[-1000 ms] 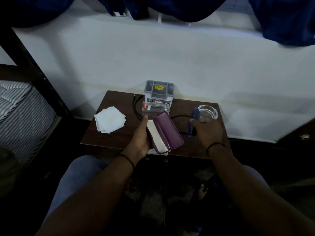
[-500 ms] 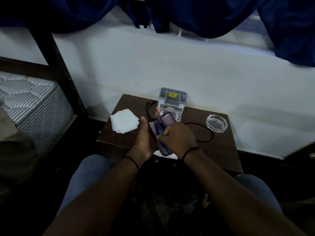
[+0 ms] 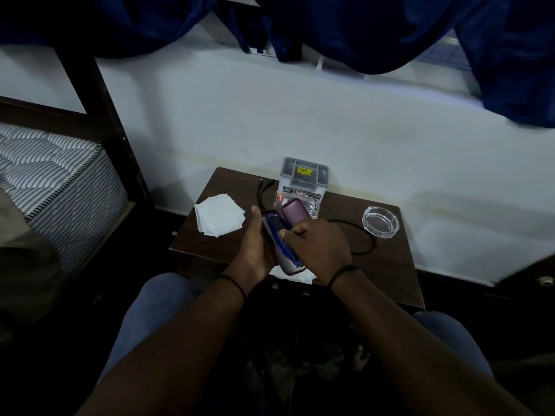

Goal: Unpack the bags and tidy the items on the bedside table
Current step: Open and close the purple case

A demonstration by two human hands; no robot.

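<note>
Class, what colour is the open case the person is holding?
Purple, seen in the head view: case.

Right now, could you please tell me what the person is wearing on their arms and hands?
Both forearms are bare, with no sleeves. The left hand has a thin black cord band round its wrist; the right hand has a matching one. No gloves, rings or watch show.
</note>
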